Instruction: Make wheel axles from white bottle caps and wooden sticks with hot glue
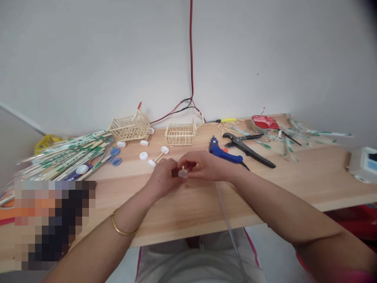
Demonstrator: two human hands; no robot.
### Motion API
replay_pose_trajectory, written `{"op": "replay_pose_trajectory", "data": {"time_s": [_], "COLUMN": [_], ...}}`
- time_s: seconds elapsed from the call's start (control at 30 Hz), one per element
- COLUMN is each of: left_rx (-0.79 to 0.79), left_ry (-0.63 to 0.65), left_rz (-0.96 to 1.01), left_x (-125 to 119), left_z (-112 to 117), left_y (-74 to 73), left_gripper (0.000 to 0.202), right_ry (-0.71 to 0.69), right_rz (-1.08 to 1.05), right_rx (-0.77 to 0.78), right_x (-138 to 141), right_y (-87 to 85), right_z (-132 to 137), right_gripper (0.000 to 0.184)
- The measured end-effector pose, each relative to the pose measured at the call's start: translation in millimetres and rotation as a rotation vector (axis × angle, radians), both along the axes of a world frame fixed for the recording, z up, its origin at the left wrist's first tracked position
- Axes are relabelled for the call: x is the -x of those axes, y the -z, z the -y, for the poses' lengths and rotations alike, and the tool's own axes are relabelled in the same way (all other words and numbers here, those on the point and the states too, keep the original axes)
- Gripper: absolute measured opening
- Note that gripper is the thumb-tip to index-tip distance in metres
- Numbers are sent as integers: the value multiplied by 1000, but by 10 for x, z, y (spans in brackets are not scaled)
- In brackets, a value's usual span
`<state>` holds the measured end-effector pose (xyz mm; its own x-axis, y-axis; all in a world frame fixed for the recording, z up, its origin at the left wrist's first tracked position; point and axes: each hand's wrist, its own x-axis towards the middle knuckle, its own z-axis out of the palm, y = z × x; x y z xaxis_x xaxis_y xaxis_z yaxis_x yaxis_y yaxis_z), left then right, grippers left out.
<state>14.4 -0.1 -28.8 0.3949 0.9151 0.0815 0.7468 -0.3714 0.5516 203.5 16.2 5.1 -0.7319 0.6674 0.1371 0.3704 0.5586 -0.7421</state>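
My left hand (163,177) and my right hand (203,167) meet over the front middle of the table, fingers closed round a small white bottle cap (182,173). A short wooden stick end pokes up at the cap between my fingers; most of it is hidden. Just beyond my left hand lies a wooden stick axle (159,157) with a white cap on each end. A loose white cap (143,156) rests to its left. Behind my hands stands a small cart basket built of wooden sticks (180,134).
Another stick cart (129,127) with white wheels and wrapped chopsticks (73,153) lie left, by blue caps (116,161). A blue glue gun (225,154), black pliers (250,150), red paint dish (265,122) and yellow-handled tool (228,120) are right. Cables hang down the wall.
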Motion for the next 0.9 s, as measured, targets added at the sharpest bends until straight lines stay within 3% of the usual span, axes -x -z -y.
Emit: {"op": "replay_pose_trajectory", "data": {"time_s": [0.13, 0.33, 0.63, 0.9], "left_rx": [1, 3, 24, 48], "left_ry": [-7, -3, -36, -65], "left_rz": [-11, -10, -14, -25], "left_x": [-16, -11, -15, -37], "left_z": [8, -4, -5, 21], "left_y": [-16, -3, 5, -51], "left_gripper": [16, 18, 19, 13], "right_ry": [0, 12, 6, 25], "right_rz": [28, 72, 109, 127], "right_rx": [-71, -116, -138, -71], "right_x": [37, 58, 71, 18], "right_y": [-11, 11, 166, 69], "right_z": [1, -9, -63, -23], "right_gripper": [11, 11, 9, 11]}}
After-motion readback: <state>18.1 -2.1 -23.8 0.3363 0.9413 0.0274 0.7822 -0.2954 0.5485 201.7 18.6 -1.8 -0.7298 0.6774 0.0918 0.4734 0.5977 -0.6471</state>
